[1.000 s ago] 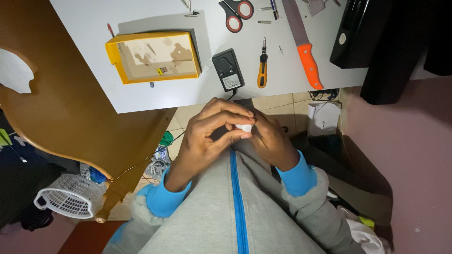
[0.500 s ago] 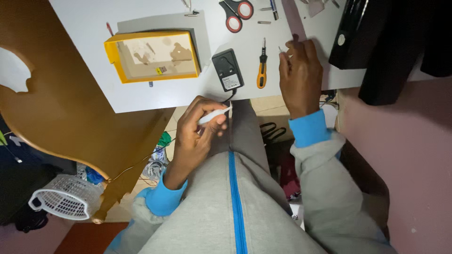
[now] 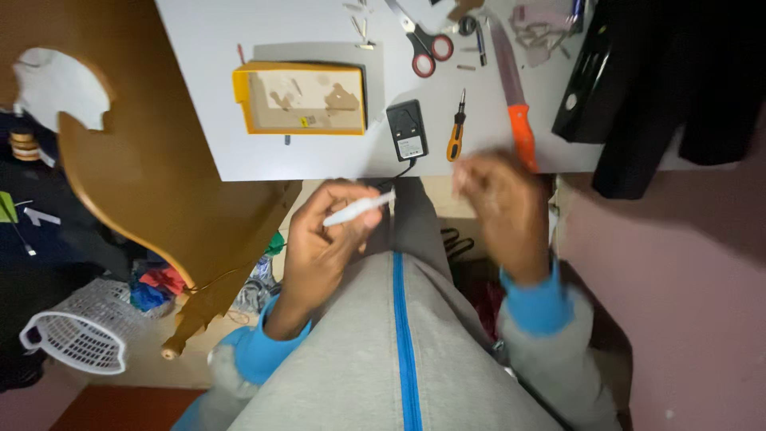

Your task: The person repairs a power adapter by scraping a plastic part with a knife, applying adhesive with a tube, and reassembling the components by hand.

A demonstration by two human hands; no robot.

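Below the near edge of a pale grey desk, seen from a camera on the person's head, two bare hands hover over a lap in grey clothing with a blue stripe down the middle. Both wrists end in bright blue cuffs.

The left hand has its grip closed around a slim white pen-like stick, fingers and thumb pinching it so that its tip points toward the right and slightly up. The stick sits just under the desk edge, not touching it.

The right hand is blurred; its fingers look loosely curled and apart, holding nothing that can be made out. It is near the desk edge, just below the orange handle of a long knife.

On the desk, from left to right, lie a yellow-rimmed shallow box with cardboard scraps inside, a black power adapter with its cable running off the edge, a small screwdriver (orange and black handle), and the knife. Red-handled scissors lie farther back.

To the left stands a curved wooden piece of furniture, and a white plastic basket sits on the floor below it.
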